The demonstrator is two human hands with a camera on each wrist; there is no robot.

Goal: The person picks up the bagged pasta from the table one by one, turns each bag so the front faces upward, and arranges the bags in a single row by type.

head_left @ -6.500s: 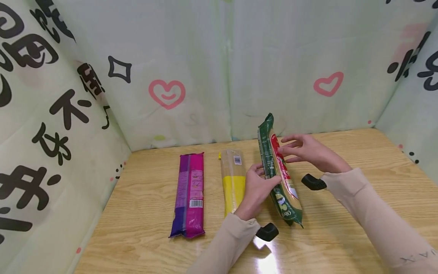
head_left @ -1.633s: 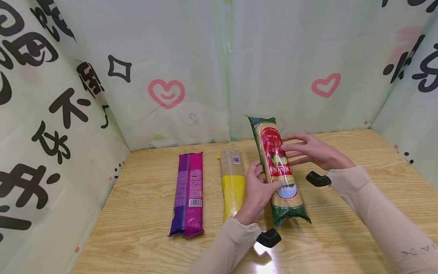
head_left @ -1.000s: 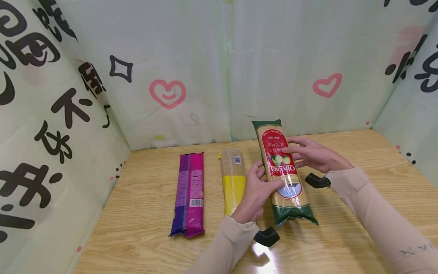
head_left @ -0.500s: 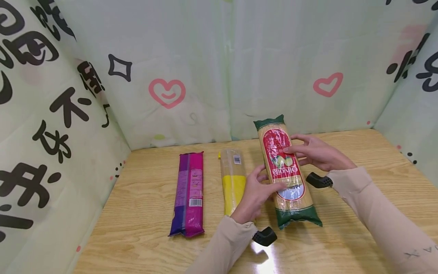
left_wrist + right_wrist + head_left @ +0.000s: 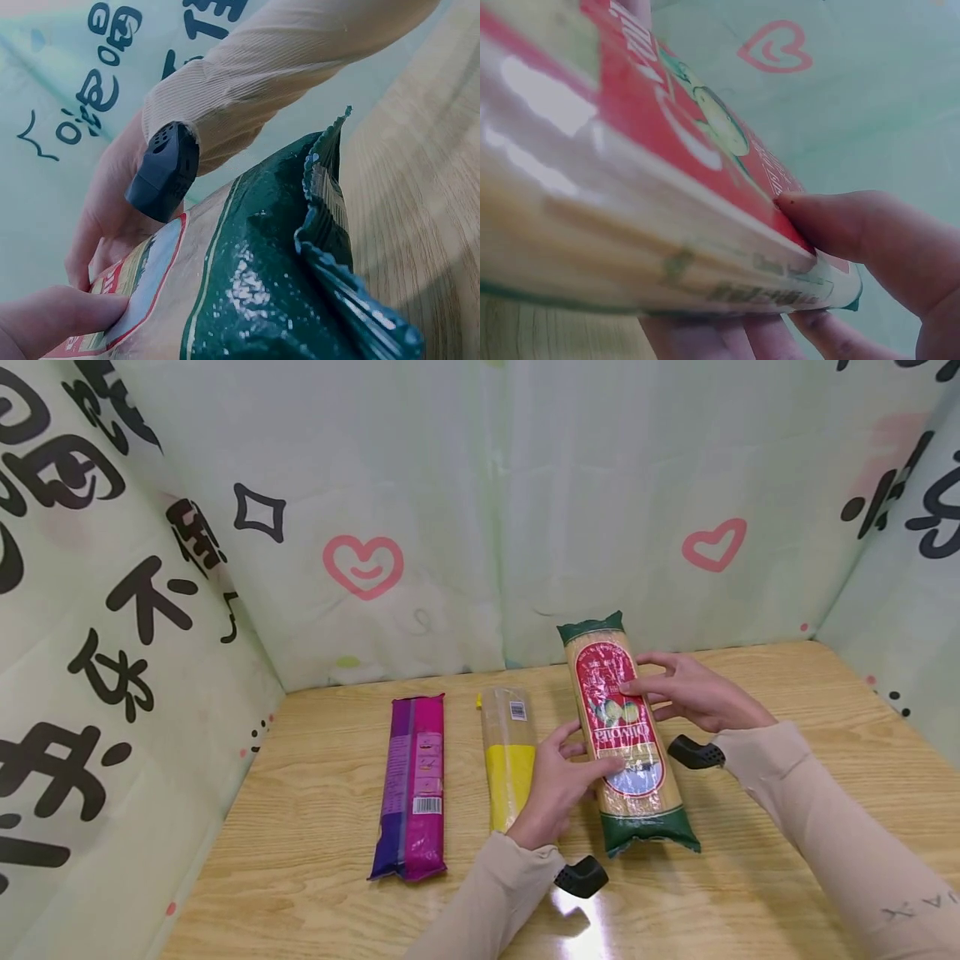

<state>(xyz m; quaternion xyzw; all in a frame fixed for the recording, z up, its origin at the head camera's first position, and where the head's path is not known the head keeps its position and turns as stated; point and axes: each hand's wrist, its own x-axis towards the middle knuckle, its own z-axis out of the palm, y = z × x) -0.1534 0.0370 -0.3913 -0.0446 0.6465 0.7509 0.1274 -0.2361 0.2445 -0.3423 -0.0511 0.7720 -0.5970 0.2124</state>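
A bag of spaghetti (image 5: 633, 802) with green ends and a red label is held tilted above the table, its printed front facing me and its lettering upside down. My left hand (image 5: 558, 785) pinches its left edge, thumb on the front and fingers behind. At the right edge my right hand (image 5: 705, 697) holds it too. The right wrist view shows the right thumb (image 5: 870, 232) on the red label and fingers under the bag. In the left wrist view the green crimped end (image 5: 255, 270) of the bag is close to the camera.
On the wooden table (image 5: 300, 827) lie a purple-and-pink packet (image 5: 427, 760) at left and a clear-and-yellow packet (image 5: 510, 777) beside it, partly behind the left hand. Printed curtains (image 5: 450, 527) enclose the back and sides.
Since the oldest frame, the spaghetti bag has turned from its green side to its red-labelled front. It then shifted slightly right, and the right hand closed onto its edge. The last half second is nearly still.
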